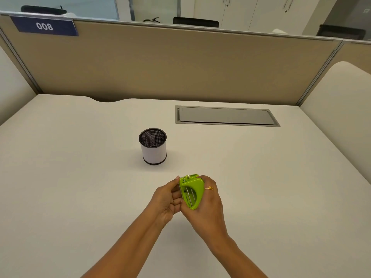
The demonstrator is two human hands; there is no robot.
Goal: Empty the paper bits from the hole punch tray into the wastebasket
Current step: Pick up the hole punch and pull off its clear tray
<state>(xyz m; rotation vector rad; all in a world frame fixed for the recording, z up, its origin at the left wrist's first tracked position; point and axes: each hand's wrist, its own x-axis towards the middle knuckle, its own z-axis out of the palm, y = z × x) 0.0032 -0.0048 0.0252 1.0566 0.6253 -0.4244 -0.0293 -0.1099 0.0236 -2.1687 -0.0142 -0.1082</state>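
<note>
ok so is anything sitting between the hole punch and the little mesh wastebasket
Nothing stands there. In the head view, only bare desk runs between the hole punch and the wastebasket beyond it.

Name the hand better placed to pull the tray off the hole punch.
Left hand: its fingers lie on the hole punch at its base side, while the right hand grips its body, likely steadying it.

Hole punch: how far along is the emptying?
Done: the hole punch is lifted off the desk, gripped by the right hand. In hand: the left hand pinches its base side, seemingly working it open. Left: carry it over the wastebasket, which stands apart farther up the desk, and empty it.
</note>
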